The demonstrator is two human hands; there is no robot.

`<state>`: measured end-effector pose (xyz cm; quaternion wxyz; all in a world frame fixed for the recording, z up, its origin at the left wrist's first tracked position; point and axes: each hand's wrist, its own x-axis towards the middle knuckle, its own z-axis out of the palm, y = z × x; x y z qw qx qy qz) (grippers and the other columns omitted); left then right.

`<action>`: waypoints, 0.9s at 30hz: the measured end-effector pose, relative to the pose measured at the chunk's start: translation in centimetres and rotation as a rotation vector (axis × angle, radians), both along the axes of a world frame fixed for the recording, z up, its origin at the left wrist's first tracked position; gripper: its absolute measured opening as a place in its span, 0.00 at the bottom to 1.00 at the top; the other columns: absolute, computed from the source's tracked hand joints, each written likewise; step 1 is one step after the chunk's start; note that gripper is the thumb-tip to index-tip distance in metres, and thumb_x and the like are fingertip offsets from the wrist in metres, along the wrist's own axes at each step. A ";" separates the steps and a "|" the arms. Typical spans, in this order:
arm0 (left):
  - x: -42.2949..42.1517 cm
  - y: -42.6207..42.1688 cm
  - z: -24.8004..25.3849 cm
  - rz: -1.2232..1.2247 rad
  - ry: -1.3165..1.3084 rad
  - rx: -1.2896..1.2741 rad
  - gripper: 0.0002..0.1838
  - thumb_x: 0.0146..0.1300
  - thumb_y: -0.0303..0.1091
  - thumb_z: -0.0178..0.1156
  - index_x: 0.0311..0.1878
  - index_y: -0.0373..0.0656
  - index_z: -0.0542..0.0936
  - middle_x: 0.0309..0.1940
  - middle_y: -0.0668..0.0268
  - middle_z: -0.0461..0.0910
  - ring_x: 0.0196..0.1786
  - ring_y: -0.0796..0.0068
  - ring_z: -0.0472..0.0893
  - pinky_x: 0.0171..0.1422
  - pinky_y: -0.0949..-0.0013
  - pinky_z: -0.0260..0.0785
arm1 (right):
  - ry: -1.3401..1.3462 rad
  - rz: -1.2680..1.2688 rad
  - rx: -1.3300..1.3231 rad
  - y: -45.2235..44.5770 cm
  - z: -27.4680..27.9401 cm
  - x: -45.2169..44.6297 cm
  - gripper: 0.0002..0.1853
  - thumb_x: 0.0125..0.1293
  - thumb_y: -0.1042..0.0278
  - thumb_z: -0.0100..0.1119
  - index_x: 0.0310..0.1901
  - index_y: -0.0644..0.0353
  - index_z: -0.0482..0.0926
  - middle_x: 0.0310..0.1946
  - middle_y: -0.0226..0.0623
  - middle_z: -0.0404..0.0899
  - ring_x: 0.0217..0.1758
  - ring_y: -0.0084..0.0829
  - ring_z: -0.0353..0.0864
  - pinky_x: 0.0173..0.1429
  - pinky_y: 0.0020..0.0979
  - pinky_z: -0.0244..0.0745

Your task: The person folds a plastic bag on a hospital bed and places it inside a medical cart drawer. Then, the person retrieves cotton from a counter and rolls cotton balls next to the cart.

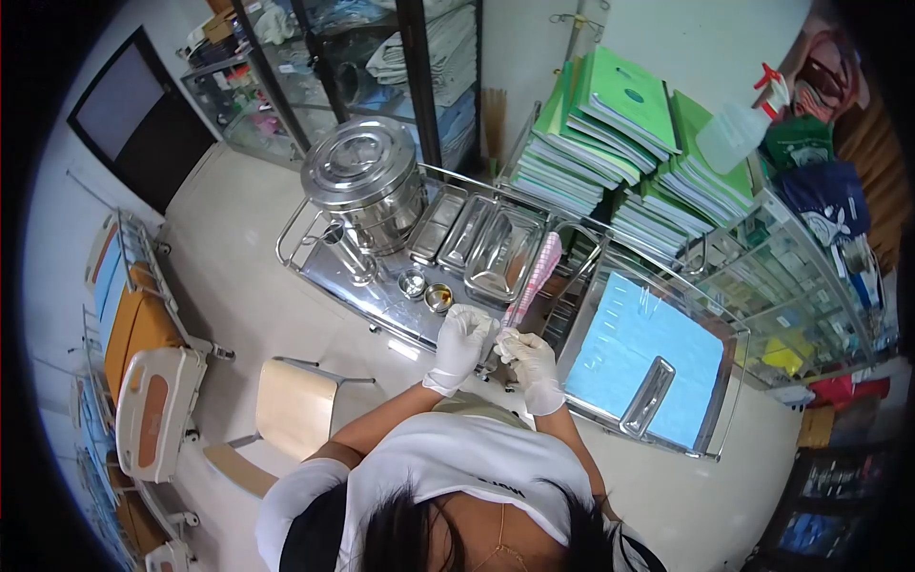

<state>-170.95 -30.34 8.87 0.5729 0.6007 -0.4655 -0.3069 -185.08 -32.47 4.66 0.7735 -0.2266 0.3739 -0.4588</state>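
Observation:
Both my hands wear white gloves and meet at the near edge of a steel trolley (381,310). My left hand (461,345) has its fingers curled and pinched together. Close beside it, my right hand (534,366) is closed too, with a small whitish bit at its fingertips that is too small to name. Just beyond the left hand stand two small steel bowls: one bowl (438,298) contains amber liquid, and the other bowl (412,283) holds something pale. A pink checked cloth (536,276) hangs over the trolley's right side, past my fingertips.
On the trolley are a large lidded steel drum (367,191), an upright steel cylinder (349,255) and several steel trays (505,253). To the right, a second trolley bears a blue pad (639,343) and a narrow steel tray (648,396). A chair (295,410) stands at left.

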 end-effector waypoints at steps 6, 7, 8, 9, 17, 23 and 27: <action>2.7 2.5 0.7 0.157 -0.001 0.035 0.04 0.56 0.25 0.60 0.27 0.37 0.80 0.32 0.67 0.75 0.38 0.77 0.74 0.46 0.75 0.67 | 0.147 0.136 0.031 0.5 2.2 1.0 0.10 0.58 0.82 0.62 0.42 0.69 0.78 0.40 0.43 0.82 0.38 0.28 0.82 0.43 0.20 0.76; 2.8 3.6 0.5 0.181 0.011 0.083 0.04 0.56 0.25 0.61 0.27 0.37 0.80 0.31 0.67 0.75 0.38 0.77 0.74 0.46 0.75 0.67 | 0.154 0.185 0.011 1.1 2.7 1.7 0.11 0.57 0.83 0.61 0.43 0.70 0.78 0.39 0.43 0.82 0.37 0.27 0.81 0.42 0.20 0.76; 2.8 4.8 0.3 0.209 0.025 0.127 0.03 0.56 0.25 0.61 0.27 0.37 0.80 0.31 0.67 0.76 0.38 0.77 0.74 0.46 0.75 0.67 | 0.158 0.239 -0.012 1.8 3.1 2.6 0.13 0.56 0.83 0.61 0.45 0.71 0.77 0.39 0.43 0.82 0.36 0.26 0.81 0.42 0.20 0.76; 2.6 5.8 0.1 0.239 0.040 0.168 0.03 0.55 0.25 0.61 0.27 0.37 0.80 0.30 0.68 0.76 0.37 0.78 0.73 0.45 0.76 0.67 | 0.160 0.295 -0.038 2.3 3.4 3.3 0.14 0.56 0.83 0.61 0.46 0.71 0.77 0.38 0.43 0.81 0.35 0.26 0.81 0.42 0.20 0.75; 2.9 15.7 -0.8 0.554 -0.142 0.152 0.02 0.55 0.25 0.60 0.28 0.38 0.81 0.30 0.67 0.76 0.36 0.75 0.73 0.45 0.75 0.67 | 0.286 0.770 -0.134 7.5 2.8 6.8 0.12 0.56 0.81 0.61 0.43 0.71 0.78 0.31 0.37 0.80 0.29 0.20 0.76 0.35 0.18 0.71; 5.2 20.7 -2.8 0.496 -0.147 0.099 0.05 0.55 0.29 0.62 0.34 0.40 0.81 0.36 0.65 0.78 0.40 0.69 0.76 0.50 0.72 0.68 | 0.469 0.796 -0.269 11.6 1.4 7.3 0.10 0.58 0.77 0.59 0.41 0.71 0.78 0.28 0.36 0.78 0.24 0.20 0.71 0.31 0.17 0.68; 11.8 28.0 -7.8 0.439 -0.738 0.203 0.20 0.51 0.37 0.66 0.48 0.43 0.78 0.45 0.62 0.79 0.46 0.61 0.77 0.56 0.66 0.68 | 0.513 0.667 -0.192 16.1 -1.2 7.0 0.09 0.59 0.76 0.59 0.40 0.71 0.78 0.28 0.36 0.78 0.24 0.20 0.70 0.31 0.18 0.67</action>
